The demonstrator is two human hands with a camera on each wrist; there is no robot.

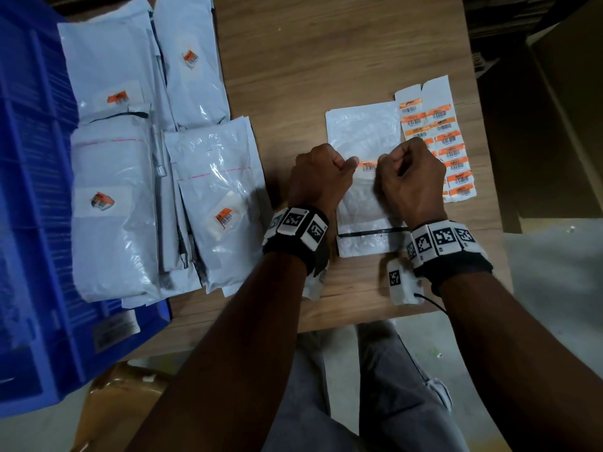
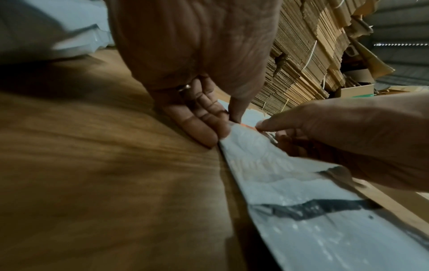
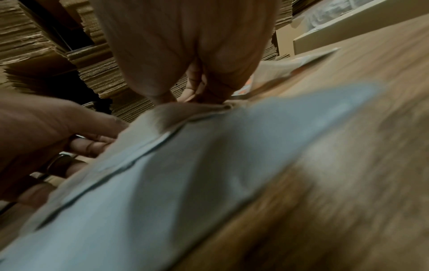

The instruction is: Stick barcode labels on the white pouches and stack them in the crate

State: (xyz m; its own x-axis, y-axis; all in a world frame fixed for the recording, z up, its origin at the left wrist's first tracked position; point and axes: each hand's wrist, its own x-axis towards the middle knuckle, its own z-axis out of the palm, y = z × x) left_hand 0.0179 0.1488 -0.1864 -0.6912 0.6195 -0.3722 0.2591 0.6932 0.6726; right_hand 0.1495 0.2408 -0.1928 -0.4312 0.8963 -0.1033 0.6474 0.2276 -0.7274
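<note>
Pressing an orange barcode label (image 1: pixel 368 165) onto the flat white plastic pouch (image 1: pixel 362 132), I pinch it with left hand (image 1: pixel 321 177) and right hand (image 1: pixel 411 181); four labelled pouches (image 1: pixel 111 203) lie left of it, toward the blue plastic crate (image 1: pixel 29 190).

Head view: you see a dim, evenly lit scene with light from above; the bench (image 1: pixel 342 60) is sharpest at centre, while the far right corner falls into near-black shadow. Glare streaks the glossy white pouches (image 1: pixel 212 177) on the left, and the blue crate (image 1: pixel 29 190) smears and bends toward the left edge under wide-angle distortion. Your forearms throw soft shadows on the near bench edge. Left wrist view: you see moderate light, a sharp stack of cardboard (image 2: pixel 308 60) at far right, and motion-streaked bench grain on the left and near side. Right wrist view: you see the dimmest, softest picture; the near pouch (image 3: pixel 162 183) and bench grain are heavily blurred, and the hands are out of focus.
</note>
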